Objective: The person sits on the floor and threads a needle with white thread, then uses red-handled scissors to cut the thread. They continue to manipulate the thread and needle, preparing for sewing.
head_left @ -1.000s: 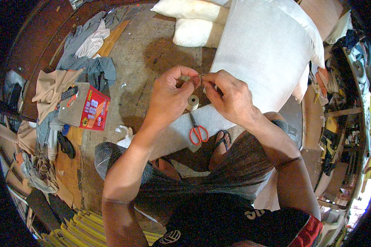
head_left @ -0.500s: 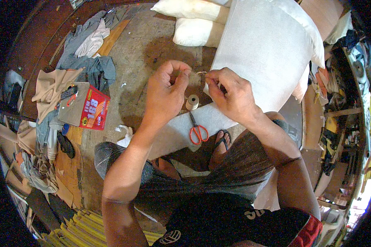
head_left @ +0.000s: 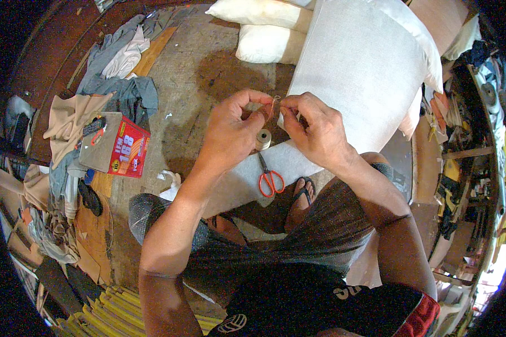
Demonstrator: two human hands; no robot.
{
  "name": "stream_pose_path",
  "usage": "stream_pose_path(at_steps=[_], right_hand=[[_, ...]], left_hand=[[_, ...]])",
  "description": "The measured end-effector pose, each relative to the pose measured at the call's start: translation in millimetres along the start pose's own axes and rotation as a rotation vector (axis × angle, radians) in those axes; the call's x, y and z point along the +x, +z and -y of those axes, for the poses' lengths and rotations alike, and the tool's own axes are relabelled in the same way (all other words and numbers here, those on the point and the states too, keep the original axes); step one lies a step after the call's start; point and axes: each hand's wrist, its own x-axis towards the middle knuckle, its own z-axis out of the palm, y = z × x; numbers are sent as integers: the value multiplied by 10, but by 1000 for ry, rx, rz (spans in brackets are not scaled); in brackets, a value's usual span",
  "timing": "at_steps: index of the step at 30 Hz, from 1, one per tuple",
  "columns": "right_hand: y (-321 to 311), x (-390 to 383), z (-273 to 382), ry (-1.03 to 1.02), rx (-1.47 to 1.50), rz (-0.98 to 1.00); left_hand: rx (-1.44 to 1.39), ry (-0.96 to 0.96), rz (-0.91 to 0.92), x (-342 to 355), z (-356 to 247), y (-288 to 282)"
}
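A thin pale thread point(head_left: 275, 103) is looped between my two hands, which are raised close together. My left hand point(head_left: 233, 129) pinches it with thumb and forefinger. Opposite, my right hand point(head_left: 316, 128) has its fingertips pressed together at the other side of the thread; whether a needle is there is too small to tell. Below the hands stands a spool of cream thread point(head_left: 263, 140), partly behind my left hand. Scissors with red handles point(head_left: 271, 183) lie under it on a strip of light grey fabric point(head_left: 239, 188), blades pointing away from me.
A large light grey upholstered cushion point(head_left: 360, 73) fills the right, with white pillows point(head_left: 270, 44) beyond. On the left lie a red and grey box point(head_left: 130, 149), beige cloth point(head_left: 76, 121) and a black sandal point(head_left: 90, 197). Shelves with cluttered materials point(head_left: 461, 168) line the right side.
My left hand has moved right and slightly down, closing the gap to my right hand. The thread now stands up in a small loop between them. The right hand has hardly moved.
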Motion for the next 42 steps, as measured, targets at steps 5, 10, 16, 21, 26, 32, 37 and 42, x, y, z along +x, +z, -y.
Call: stream_pose_path(at_steps=[5, 10, 16, 21, 26, 32, 37, 42], right_hand=[[18, 7, -20, -37, -20, -6], [28, 11, -14, -69, -45, -1], [9, 18, 3, -49, -44, 11], [7, 21, 3, -45, -37, 14], [-6, 20, 22, -43, -46, 18], [2, 16, 36, -52, -45, 27], [-24, 13, 60, -18, -15, 89], [-6, 4, 65, -24, -8, 70]], left_hand=[[-221, -174, -7, -45, -90, -20], [-212, -212, -8, -52, -151, -1], [-205, -162, 44, -26, -35, -15], [-214, -168, 35, -27, -81, -5], [-256, -110, 38, -21, -41, 9], [-136, -24, -3, -2, 73, 18], [-147, -70, -18, -1, 44, 28], [-144, -84, 25, 4, 110, -8]])
